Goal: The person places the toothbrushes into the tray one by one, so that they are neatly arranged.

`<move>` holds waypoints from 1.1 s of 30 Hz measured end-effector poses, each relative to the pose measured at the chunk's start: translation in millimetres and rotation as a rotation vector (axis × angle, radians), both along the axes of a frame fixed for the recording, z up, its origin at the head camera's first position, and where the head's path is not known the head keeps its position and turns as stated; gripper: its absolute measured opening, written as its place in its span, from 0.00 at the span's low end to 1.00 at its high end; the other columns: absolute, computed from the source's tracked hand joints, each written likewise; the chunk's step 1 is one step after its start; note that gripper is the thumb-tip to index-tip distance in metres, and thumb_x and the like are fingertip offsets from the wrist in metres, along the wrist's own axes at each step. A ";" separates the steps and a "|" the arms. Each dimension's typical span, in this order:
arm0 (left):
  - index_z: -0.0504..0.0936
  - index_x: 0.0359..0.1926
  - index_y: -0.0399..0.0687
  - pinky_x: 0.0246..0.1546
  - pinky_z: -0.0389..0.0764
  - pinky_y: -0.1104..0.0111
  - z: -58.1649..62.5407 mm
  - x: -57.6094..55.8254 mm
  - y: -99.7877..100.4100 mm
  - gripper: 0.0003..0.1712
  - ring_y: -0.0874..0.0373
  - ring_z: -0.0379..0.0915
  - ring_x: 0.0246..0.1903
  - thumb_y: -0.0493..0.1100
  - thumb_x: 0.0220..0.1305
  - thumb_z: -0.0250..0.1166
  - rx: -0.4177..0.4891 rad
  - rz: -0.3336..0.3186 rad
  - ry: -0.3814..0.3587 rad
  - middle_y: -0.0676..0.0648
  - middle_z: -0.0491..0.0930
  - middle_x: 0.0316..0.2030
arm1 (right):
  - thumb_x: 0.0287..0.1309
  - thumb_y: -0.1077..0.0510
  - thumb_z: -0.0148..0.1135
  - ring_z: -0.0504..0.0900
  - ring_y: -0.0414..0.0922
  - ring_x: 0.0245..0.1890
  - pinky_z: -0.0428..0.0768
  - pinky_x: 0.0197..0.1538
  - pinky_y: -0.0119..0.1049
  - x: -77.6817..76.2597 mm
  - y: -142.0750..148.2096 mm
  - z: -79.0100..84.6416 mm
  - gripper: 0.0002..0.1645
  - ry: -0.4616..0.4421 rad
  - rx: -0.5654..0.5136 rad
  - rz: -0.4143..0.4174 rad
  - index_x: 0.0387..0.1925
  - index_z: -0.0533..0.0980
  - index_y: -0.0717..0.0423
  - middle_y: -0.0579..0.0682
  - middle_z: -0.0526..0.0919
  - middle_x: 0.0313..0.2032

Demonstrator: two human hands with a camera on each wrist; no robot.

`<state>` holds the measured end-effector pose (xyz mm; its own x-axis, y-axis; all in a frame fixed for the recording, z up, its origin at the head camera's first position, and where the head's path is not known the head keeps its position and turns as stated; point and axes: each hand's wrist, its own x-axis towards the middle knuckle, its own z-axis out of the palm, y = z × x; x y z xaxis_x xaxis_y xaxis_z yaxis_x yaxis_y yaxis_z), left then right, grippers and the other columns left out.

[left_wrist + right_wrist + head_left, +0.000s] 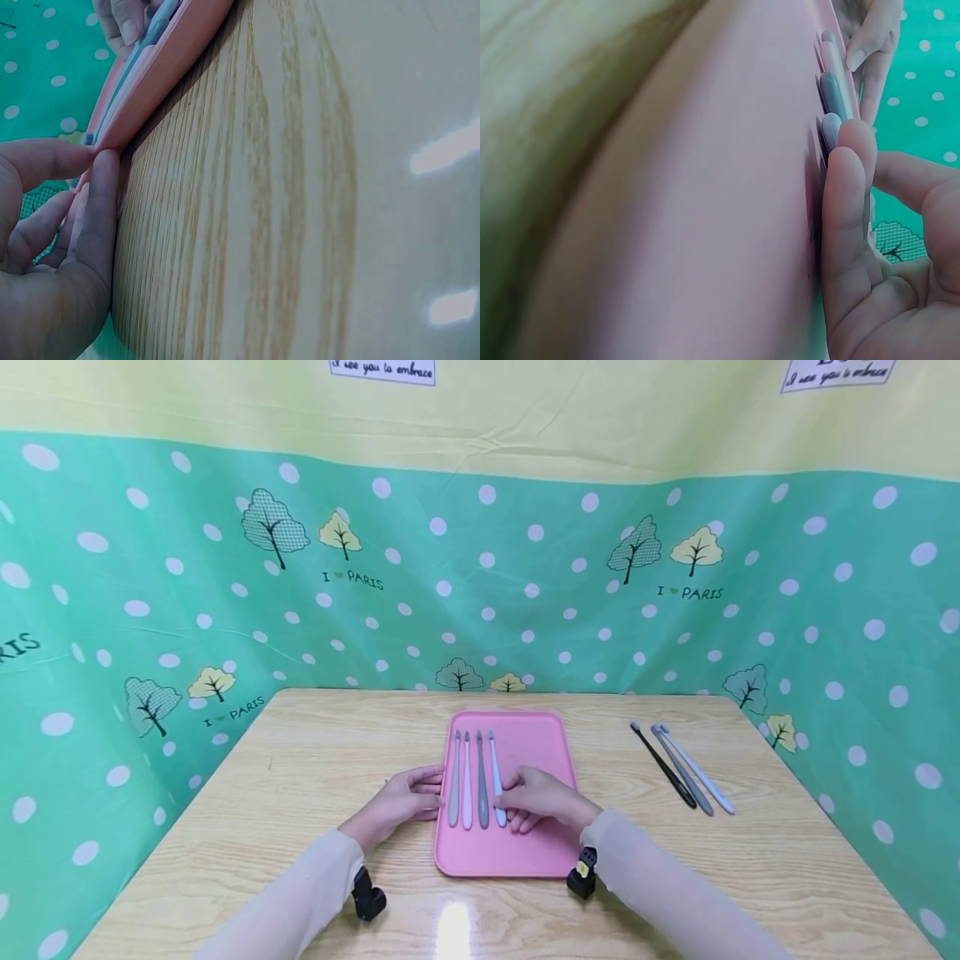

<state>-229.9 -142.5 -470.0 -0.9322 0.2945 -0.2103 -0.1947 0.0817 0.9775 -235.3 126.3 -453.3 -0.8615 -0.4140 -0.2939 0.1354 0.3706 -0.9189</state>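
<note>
A pink tray (510, 860) lies on the wooden table, with several toothbrushes side by side in its left half, heads toward the back. From the left these are a grey-green one (454, 785), a pink one (467, 785), a dark grey one (482, 781) and a white one (494, 764). My right hand (543, 797) reaches over the tray and pinches the white toothbrush near the lower end of its handle. At the tray's left edge, my left hand (405, 797) holds the rim between thumb and index finger, as the left wrist view shows.
To the right of the tray, a black toothbrush (666, 768), a grey toothbrush (684, 772) and another white toothbrush (701, 772) lie slanted on the table (330, 735). A green and yellow patterned cloth (487, 560) hangs behind the table and along its sides.
</note>
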 end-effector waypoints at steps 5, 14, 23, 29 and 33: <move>0.64 0.72 0.35 0.51 0.86 0.60 1.2 0.8 0.6 0.37 0.50 0.77 0.52 0.26 0.62 0.64 0.001 -0.001 0.003 0.36 0.71 0.60 | 0.62 0.59 0.68 0.83 0.43 0.18 0.88 0.25 0.37 -1.0 1.0 -1.0 0.20 -0.006 -0.006 0.005 0.47 0.69 0.66 0.58 0.83 0.26; 0.63 0.72 0.34 0.51 0.85 0.60 0.8 0.3 0.5 0.37 0.49 0.77 0.52 0.26 0.62 0.63 0.005 -0.005 0.010 0.35 0.70 0.61 | 0.62 0.58 0.68 0.82 0.43 0.17 0.88 0.23 0.37 0.0 2.7 0.9 0.22 -0.001 -0.017 0.005 0.48 0.68 0.66 0.57 0.82 0.25; 0.64 0.72 0.35 0.51 0.86 0.60 -0.1 1.5 0.8 0.37 0.50 0.77 0.52 0.26 0.62 0.64 -0.003 0.005 0.009 0.36 0.71 0.60 | 0.62 0.59 0.68 0.82 0.43 0.18 0.88 0.24 0.37 0.1 2.6 0.1 0.24 -0.002 -0.023 0.005 0.52 0.67 0.67 0.57 0.82 0.26; 0.64 0.72 0.35 0.51 0.86 0.61 0.8 1.7 1.0 0.37 0.50 0.77 0.52 0.26 0.63 0.63 -0.001 0.008 0.005 0.36 0.71 0.60 | 0.62 0.59 0.68 0.82 0.44 0.18 0.88 0.24 0.37 -0.1 3.3 -0.3 0.27 0.000 -0.032 0.007 0.55 0.66 0.67 0.57 0.82 0.26; 0.64 0.72 0.35 0.51 0.86 0.61 1.4 2.0 0.9 0.37 0.50 0.77 0.52 0.26 0.63 0.63 0.001 0.008 0.001 0.36 0.71 0.60 | 0.62 0.58 0.68 0.82 0.44 0.18 0.88 0.24 0.37 -0.6 5.0 -0.4 0.28 0.000 -0.039 0.012 0.56 0.66 0.68 0.58 0.82 0.27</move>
<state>-227.9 -141.5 -468.5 -0.9350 0.2867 -0.2087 -0.1940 0.0794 0.9778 -235.9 131.2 -453.7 -0.8565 -0.4354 -0.2772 0.1312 0.3357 -0.9328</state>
